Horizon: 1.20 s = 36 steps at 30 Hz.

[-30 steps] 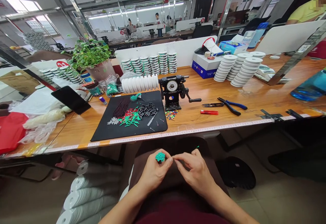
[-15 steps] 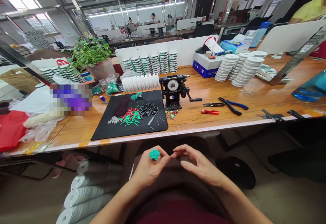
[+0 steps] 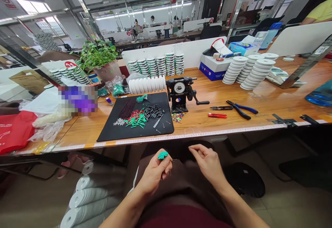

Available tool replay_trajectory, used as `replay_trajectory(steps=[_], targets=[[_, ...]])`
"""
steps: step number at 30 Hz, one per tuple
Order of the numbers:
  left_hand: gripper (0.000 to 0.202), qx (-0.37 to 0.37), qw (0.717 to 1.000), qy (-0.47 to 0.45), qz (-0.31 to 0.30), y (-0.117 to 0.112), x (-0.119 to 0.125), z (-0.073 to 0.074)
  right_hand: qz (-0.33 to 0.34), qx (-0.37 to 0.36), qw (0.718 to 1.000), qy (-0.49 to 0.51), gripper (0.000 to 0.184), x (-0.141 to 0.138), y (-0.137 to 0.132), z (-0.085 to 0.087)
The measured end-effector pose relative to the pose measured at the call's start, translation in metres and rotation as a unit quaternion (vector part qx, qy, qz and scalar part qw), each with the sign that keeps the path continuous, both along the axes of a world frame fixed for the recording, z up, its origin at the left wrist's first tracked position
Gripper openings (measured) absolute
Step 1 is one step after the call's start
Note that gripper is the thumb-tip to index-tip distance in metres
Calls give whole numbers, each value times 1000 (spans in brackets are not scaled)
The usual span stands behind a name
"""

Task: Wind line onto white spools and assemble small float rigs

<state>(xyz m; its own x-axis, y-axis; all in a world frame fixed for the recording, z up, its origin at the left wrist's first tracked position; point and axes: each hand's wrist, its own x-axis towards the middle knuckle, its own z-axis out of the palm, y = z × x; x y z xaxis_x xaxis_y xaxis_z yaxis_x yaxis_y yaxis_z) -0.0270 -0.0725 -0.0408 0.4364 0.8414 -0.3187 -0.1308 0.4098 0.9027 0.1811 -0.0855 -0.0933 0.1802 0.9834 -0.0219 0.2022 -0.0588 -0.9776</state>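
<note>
One round bunch of green bead-like tips [image 3: 163, 155] in my left hand [image 3: 155, 172], fingers clamped on it, below the front edge of the bench [image 3: 204, 91]; right hand [image 3: 208, 161] fingers together, contents unclear. If my left grip slackens, I could scatter tips.

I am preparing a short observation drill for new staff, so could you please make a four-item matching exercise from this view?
Column one
1. Teal-headed bunch
2. Black mat
3. Pliers
4. Plant

Column two
A. On the wood, right of the hand-crank winder
B. Leafy, in a pot
C. Gripped in the left hand
D. Beneath loose red and green pieces

Right pairs: 1-C, 2-D, 3-A, 4-B.
</note>
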Motion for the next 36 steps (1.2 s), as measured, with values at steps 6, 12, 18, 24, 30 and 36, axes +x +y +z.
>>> replay_trajectory(steps=[6, 12, 18, 24, 30, 36], targets=[[43, 26, 998, 58, -5, -1, 4, -2, 64, 6, 997, 43, 43, -8, -1, 16], [28, 78, 988, 134, 0, -1, 8, -2, 125, -24, 982, 139, 46, -25, -10, 25], [25, -36, 999, 40, 1, -3, 10, 1, 103, -24, 982, 159, 49, -27, -10, 13], [22, -164, 984, -67, -29, -4, 10, 2, 93, -16, 982, 164, 50, -30, -9, 10], [23, -178, 980, -84, -42, -4, 11, 2, 97, -9, 981, 170, 47, -32, -10, 16], [21, -177, 978, -93, -60, -7, 10, -1, 113, 2, 981, 155, 36, -34, -17, 17]])
